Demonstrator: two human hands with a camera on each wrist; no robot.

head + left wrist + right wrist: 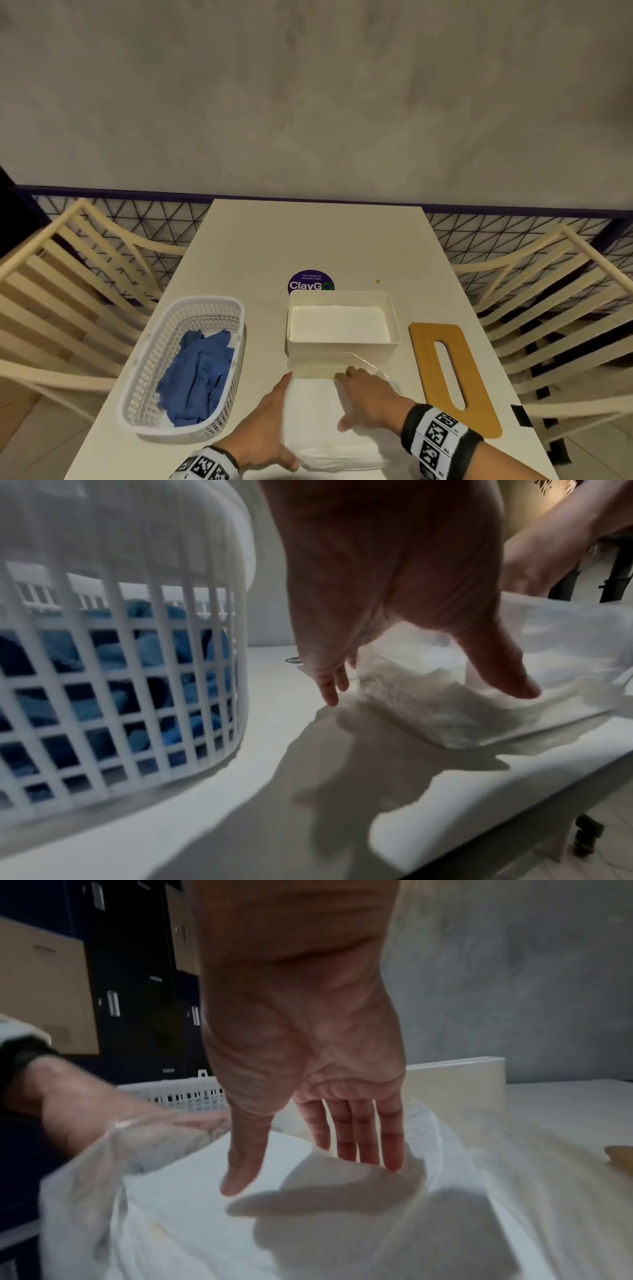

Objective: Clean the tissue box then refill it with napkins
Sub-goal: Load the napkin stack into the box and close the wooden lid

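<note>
The white tissue box (342, 347) stands open in the middle of the table, its inside showing white. Its wooden lid (423, 363), which has a long slot, lies flat to the right. Just in front of the box lies a pack of white napkins (318, 428) in clear plastic wrap. My left hand (272, 423) lies along the pack's left side with straight fingers, its thumb (507, 680) pressing on the napkins (445, 718). My right hand (363, 394) reaches into the wrap's open end, its straight fingers (363, 1139) resting on the top napkin (308, 1231).
A white slatted basket (144, 363) holding a blue cloth (198, 373) sits at the left, close to my left hand. A purple round sticker (310, 282) and a small crumb (377, 281) lie behind the box. Wooden chairs (68, 291) flank the table.
</note>
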